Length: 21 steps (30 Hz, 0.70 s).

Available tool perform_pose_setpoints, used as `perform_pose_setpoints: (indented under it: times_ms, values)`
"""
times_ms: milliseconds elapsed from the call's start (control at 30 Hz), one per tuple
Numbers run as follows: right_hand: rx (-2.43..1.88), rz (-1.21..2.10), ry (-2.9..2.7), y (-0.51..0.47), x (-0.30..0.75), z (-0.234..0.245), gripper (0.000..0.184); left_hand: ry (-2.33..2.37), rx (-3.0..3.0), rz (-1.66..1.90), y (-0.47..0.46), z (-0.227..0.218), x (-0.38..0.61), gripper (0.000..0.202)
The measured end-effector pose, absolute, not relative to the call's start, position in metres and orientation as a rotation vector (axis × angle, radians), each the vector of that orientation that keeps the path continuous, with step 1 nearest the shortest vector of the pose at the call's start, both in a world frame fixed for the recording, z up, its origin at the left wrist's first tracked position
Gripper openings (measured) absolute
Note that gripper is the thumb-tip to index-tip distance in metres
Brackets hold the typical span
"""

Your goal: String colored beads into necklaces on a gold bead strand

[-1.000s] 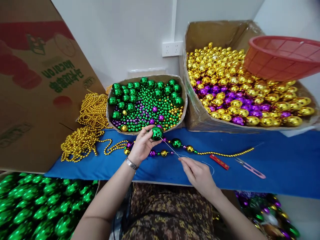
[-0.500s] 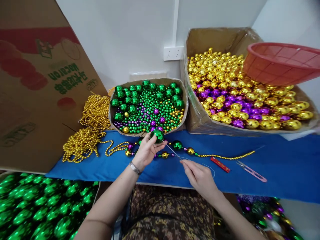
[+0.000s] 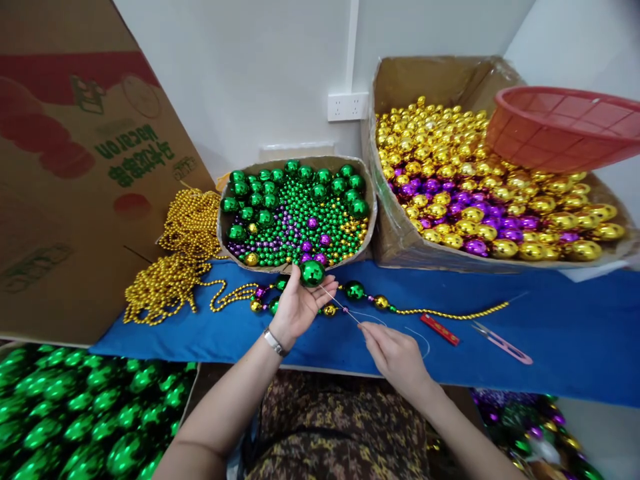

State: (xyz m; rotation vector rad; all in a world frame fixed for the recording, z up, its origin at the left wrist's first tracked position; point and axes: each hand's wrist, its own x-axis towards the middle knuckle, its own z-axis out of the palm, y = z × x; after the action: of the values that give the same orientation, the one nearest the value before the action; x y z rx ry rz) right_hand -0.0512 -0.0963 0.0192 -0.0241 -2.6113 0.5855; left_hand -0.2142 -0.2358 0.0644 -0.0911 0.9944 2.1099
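My left hand (image 3: 299,305) holds a large shiny green bead (image 3: 313,273) between thumb and fingertips, palm turned up, just in front of the small bead box. My right hand (image 3: 395,352) pinches a thin needle with thread (image 3: 340,306) whose tip points up at the green bead. Behind both hands a partly strung strand (image 3: 370,303) of green, gold and purple beads lies on the blue cloth (image 3: 575,333).
A small cardboard box (image 3: 370,200) holds green, purple and gold beads; a big box (image 3: 400,233) of gold and purple balls carries a red basket (image 3: 560,127). Gold bead strings (image 3: 175,267) are heaped at left. A red tool (image 3: 439,329) and pink snips (image 3: 503,343) lie at right. Green balls (image 3: 75,413) fill a box below left.
My left hand has rolled palm-up and lifted the green bead slightly toward the small box. My right hand keeps the needle at nearly the same spot.
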Motion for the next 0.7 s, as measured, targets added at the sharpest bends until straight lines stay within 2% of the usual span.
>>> perform_pose_setpoints:
  times_ms: [100, 200, 400, 700]
  values:
    - [-0.041, 0.572, -2.605, -0.097, -0.055, 0.019, 0.028, 1.0, -0.022, 2.094, -0.235, 0.061, -0.207, 0.053]
    - [-0.064, 0.579, -2.594, -0.099, -0.058, 0.02, 0.029, 1.037, 0.11, 2.1, -0.235, 0.055, -0.195, 0.04]
    - [-0.066, 0.76, -2.571, -0.102, -0.058, 0.023, 0.028, 0.939, 0.125, 2.049, -0.233, 0.046, -0.183, 0.043]
    - [-0.031, 0.514, -2.512, -0.102, -0.063, 0.011, 0.027, 1.007, 0.23, 2.123, -0.235, 0.051, -0.185, 0.034]
